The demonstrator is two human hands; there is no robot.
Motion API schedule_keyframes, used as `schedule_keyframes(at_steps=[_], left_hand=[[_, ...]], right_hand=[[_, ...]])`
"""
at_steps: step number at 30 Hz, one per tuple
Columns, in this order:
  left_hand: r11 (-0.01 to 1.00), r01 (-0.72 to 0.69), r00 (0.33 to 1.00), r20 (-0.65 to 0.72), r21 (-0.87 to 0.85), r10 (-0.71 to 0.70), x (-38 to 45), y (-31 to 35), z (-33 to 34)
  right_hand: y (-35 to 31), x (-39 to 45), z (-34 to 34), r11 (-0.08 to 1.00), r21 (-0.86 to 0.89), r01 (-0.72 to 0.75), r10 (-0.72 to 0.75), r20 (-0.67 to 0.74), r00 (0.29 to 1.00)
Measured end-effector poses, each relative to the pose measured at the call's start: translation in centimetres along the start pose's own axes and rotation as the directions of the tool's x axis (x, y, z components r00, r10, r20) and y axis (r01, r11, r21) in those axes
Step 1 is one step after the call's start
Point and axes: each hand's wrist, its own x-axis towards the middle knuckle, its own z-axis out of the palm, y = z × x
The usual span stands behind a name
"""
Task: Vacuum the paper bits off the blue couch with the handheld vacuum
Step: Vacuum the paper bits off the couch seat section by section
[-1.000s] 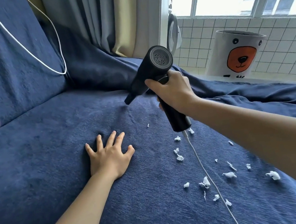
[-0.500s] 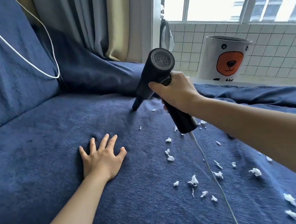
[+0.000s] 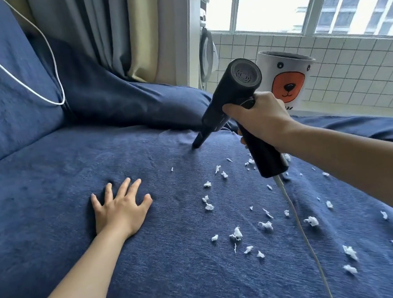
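The blue couch (image 3: 48, 222) fills most of the view. My right hand (image 3: 262, 118) grips the handle of a black handheld vacuum (image 3: 231, 97). Its narrow nozzle points down-left and touches the seat fabric near the back of the seat. Several white paper bits (image 3: 236, 233) lie scattered on the seat to the right of the nozzle and under my right forearm. My left hand (image 3: 120, 208) rests flat on the seat with fingers spread, left of the bits, holding nothing.
A white cable (image 3: 302, 230) runs from the vacuum's handle down across the seat. Another white cable (image 3: 27, 82) loops over the backrest. A white bin with a bear face (image 3: 287, 79) stands beyond the couch by the tiled wall. Curtains (image 3: 106, 29) hang at the back.
My right hand has carried the vacuum to the right and slightly down, the nozzle now touching the fabric. The view has shifted, showing more bits on the right. My left hand stays flat.
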Motion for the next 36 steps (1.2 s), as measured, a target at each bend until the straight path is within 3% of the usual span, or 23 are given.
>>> schedule_keyframes(at_steps=[14, 24, 30, 36], left_hand=[[1.0, 0.008, 1.0, 0.02, 0.013, -0.009, -0.1, 0.1, -0.2], [0.998, 0.061, 0.995, 0.079, -0.022, -0.059, -1.1, 1.4, -0.7], [0.996, -0.047, 0.991, 0.124, -0.079, 0.057, -2.8, 4.4, -0.8], [0.984, -0.16, 0.972, 0.16, -0.081, 0.172, -4.8, 8.6, -0.1]], right_hand=[[0.0, -4.2, -0.1, 0.986, 0.156, -0.052, 0.032, 0.124, 0.992], [0.5, -5.8, -1.9, 0.997, 0.049, 0.068, -0.074, 0.135, 0.988], [2.5, -6.2, -4.9, 0.977, -0.143, 0.16, -0.153, 0.062, 0.986], [4.8, -5.4, -7.2, 0.979, -0.179, 0.099, -0.103, -0.012, 0.995]])
